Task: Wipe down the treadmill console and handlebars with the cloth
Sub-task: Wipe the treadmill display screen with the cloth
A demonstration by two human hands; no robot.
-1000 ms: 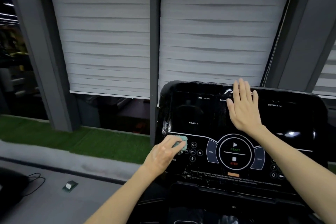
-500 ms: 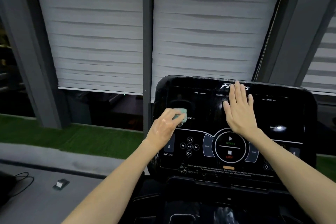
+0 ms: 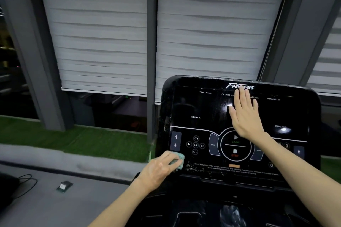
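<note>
Nearest us, our left hand curls its fingers round the pale green cloth, pressing it to the lower left corner of the black console, just below the arrows. Higher up, our right hand lies flat on the dark display, fingers straight, tips reaching the logo. Beyond hang grey blinds.

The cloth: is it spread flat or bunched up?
Bunched up. The left hand grips the cloth as a small wad against the console.
</note>
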